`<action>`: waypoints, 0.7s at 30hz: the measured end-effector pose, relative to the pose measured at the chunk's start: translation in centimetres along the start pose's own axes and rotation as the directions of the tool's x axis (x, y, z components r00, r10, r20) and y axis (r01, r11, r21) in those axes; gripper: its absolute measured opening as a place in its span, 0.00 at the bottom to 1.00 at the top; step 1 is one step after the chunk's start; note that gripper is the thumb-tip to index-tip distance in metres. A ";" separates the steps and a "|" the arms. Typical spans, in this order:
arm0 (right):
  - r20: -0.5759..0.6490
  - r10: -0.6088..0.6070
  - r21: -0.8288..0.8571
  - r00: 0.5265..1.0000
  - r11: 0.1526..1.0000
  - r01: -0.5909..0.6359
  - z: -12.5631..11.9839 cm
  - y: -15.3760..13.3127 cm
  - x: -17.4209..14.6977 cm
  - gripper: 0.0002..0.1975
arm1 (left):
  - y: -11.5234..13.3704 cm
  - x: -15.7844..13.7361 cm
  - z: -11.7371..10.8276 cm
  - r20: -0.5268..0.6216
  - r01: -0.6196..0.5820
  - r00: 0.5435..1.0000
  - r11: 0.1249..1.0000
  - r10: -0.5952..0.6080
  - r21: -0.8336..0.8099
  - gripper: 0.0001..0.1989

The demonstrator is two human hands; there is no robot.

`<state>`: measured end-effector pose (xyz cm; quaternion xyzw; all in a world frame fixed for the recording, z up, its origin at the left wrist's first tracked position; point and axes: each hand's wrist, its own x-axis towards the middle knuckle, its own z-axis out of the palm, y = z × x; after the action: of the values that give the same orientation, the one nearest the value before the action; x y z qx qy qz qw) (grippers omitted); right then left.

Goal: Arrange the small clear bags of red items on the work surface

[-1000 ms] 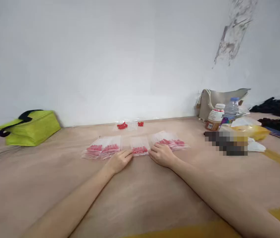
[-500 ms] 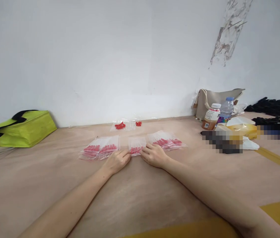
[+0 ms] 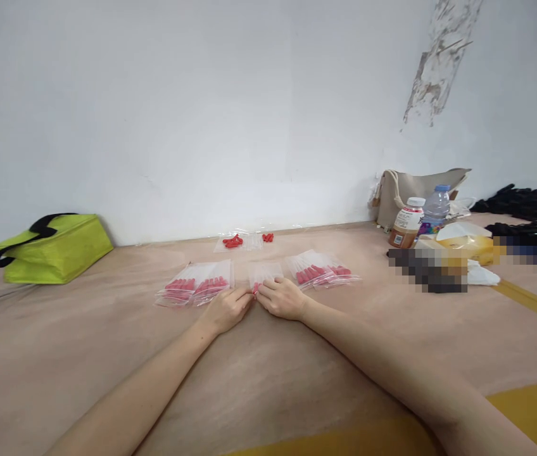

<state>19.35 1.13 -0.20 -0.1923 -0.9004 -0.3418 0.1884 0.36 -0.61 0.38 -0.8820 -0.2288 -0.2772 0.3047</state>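
Observation:
A small clear zip bag (image 3: 265, 272) with red pieces inside lies flat in the middle of the table. At its near left corner my left hand (image 3: 228, 308) is closed, fingertips pinching the edge. My right hand (image 3: 282, 299) lies over the bag's near part, its fingers closed on the near edge close to the left fingertips and hiding most of the red pieces. To the left are overlapping filled bags (image 3: 211, 278) with red pieces. Another fanned group of filled bags (image 3: 313, 269) rests to the right of my right hand.
By the wall, loose red pieces (image 3: 233, 241) lie on clear plastic, with a smaller red heap (image 3: 267, 238) beside them. A lime-green bag (image 3: 59, 250) stands at left. At right are a drink bottle (image 3: 407, 223), a clear bottle (image 3: 437, 204), a beige bag (image 3: 387, 196) and black items (image 3: 529, 206).
My right hand has slid left along the bag's near edge, right up to my left fingertips, and now covers more of the red pieces. My left hand stays at the corner.

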 end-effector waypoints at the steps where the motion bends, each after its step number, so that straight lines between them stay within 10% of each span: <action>1: -0.008 0.000 -0.013 1.000 1.000 0.000 -0.1 0.0 0.0 0.15 | 0.0 0.0 0.0 -0.013 0.003 1.000 1.000 -0.003 0.000 0.10; 21: -0.058 0.156 -0.136 0.986 0.977 -0.163 -1.8 2.4 -4.9 0.13 | 0.3 -0.2 -0.2 0.024 0.064 0.998 0.997 -0.063 -0.044 0.09</action>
<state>25.08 0.54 0.05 -0.2687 -0.8510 -0.3927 0.2224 0.34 -1.01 0.30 -0.8839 -0.2539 -0.2818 0.2735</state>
